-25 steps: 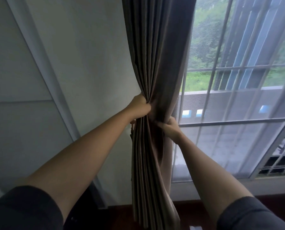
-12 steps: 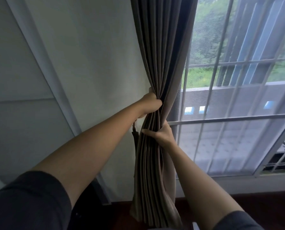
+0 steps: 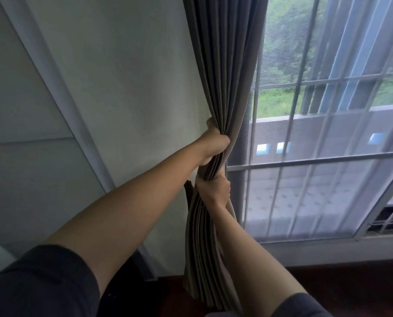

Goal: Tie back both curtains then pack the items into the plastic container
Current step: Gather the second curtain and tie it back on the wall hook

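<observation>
the first curtain (image 3: 220,65) hangs bunched at the window's left edge, against the wall. the left hand (image 3: 214,143) is clenched around its pleats; the right hand (image 3: 214,191) is closed on the bundle just below. next comes wrapping a tieback, though a dark strap (image 3: 188,191) behind is unclear. no plastic container is in view.
</observation>
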